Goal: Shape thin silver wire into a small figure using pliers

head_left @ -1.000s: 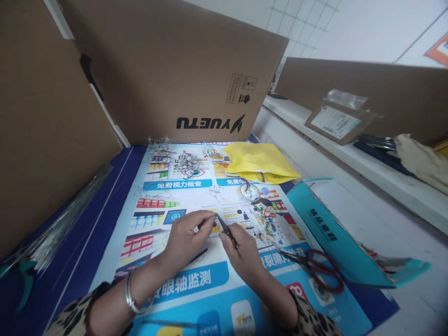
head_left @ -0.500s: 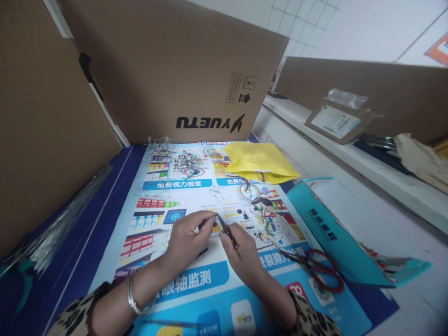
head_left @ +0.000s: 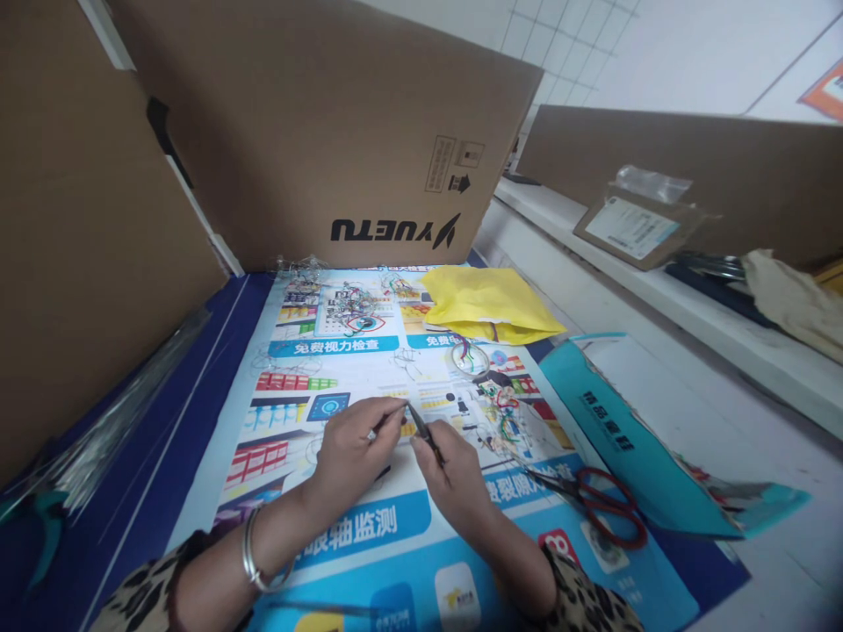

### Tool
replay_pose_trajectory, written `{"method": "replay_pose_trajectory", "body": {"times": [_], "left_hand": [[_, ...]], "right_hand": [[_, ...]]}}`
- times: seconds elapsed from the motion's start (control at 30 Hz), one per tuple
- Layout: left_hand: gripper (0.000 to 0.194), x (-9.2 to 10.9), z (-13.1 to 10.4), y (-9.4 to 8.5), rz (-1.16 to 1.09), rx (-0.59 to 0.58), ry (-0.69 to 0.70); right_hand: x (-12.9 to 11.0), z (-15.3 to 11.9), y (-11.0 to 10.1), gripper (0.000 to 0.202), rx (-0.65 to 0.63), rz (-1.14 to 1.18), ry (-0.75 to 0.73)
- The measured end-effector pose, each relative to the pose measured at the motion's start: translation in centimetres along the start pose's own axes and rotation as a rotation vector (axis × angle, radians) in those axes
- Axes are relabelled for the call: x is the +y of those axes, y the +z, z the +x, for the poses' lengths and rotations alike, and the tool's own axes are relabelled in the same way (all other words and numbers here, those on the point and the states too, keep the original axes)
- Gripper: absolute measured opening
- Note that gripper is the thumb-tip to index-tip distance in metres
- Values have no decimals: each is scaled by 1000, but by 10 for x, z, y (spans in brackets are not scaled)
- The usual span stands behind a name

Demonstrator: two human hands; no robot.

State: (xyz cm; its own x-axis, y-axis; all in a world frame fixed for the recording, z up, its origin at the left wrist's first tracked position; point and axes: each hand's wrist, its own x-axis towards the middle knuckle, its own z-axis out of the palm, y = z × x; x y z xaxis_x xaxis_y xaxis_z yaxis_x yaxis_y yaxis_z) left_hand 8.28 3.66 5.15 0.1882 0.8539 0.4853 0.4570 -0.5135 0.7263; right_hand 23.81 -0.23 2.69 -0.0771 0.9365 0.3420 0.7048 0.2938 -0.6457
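My left hand (head_left: pixel 359 443) is closed in a pinch at the middle of the printed sheet (head_left: pixel 329 373). What sits between its fingertips is too small to make out. In my right hand (head_left: pixel 454 478) is a slim dark pair of needle-nose pliers (head_left: pixel 423 427), their tip meeting the left fingertips. To the right of my hands lie coloured wire pieces (head_left: pixel 507 417) and a pair of red-handled scissors (head_left: pixel 609 509). Beyond them is a clear ring-shaped coil (head_left: pixel 470 359) with coloured strands. Tangled thin wires (head_left: pixel 359 303) are heaped at the far side.
A yellow pouch (head_left: pixel 491 303) lies at the back right. A teal box (head_left: pixel 606 421) stands along the right edge. Cardboard panels (head_left: pixel 316 132) rise behind and at left. A bundle of thin wires (head_left: pixel 111 430) and a teal-handled tool (head_left: pixel 46 527) lie at far left.
Almost nothing differs. Both hands stay joined at the pliers' tip, with only a very slight shift of the fingers.
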Motion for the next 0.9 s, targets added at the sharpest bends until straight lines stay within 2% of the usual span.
{"method": "replay_pose_trajectory", "body": {"times": [0.5, 0.9], "left_hand": [[16, 0, 0, 1, 31, -9, -1], [14, 1, 3, -2, 34, -23, 6]], "right_hand": [[2, -3, 3, 16, -47, 68, 40], [3, 0, -1, 21, -80, 0, 25]]}}
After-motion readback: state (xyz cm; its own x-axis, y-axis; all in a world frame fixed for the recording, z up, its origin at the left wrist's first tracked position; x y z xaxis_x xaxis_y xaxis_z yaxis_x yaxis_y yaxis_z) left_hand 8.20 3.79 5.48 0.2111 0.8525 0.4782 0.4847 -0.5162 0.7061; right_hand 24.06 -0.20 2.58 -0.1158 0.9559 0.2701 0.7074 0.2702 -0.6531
